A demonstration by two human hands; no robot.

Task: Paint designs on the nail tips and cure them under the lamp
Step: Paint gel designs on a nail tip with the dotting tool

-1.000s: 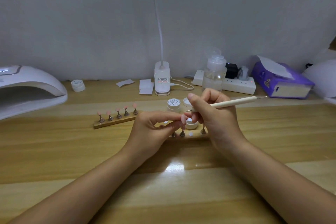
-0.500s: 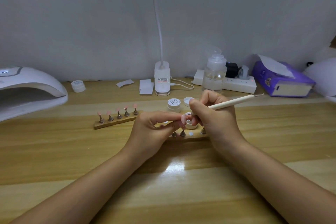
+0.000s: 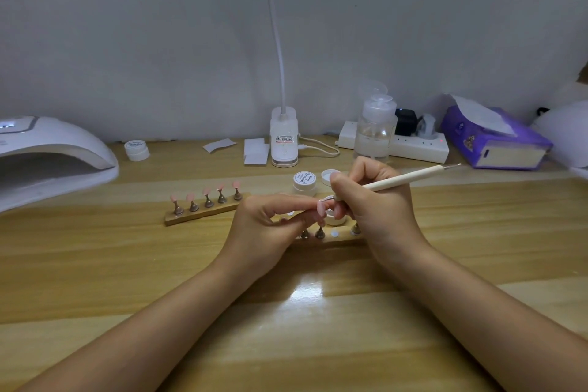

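Note:
My left hand [image 3: 270, 219] pinches a pink nail tip [image 3: 321, 208] on its small stand, just above a wooden holder strip [image 3: 331, 237] that my hands partly hide. My right hand [image 3: 375, 200] grips a cream dotting pen [image 3: 410, 177], its metal point touching the top of that nail tip. An open white gel pot [image 3: 334, 219] sits right behind the tip. A second wooden strip [image 3: 203, 216] to the left carries several pink nail tips on stands. The white curing lamp [image 3: 47, 156] stands at the far left.
A closed gel jar [image 3: 304, 182] and a loose lid [image 3: 327, 176] lie behind my hands. Along the wall are another jar [image 3: 136, 149], paper wipes [image 3: 254, 151], a desk lamp base [image 3: 284, 141], a pump bottle [image 3: 375, 127], a power strip [image 3: 420, 146] and a purple tissue pack [image 3: 496, 140].
My right hand dipped towards the open gel pot with the pen, then rose slightly; the pen's point now meets the nail tip. My left hand has stayed in place.

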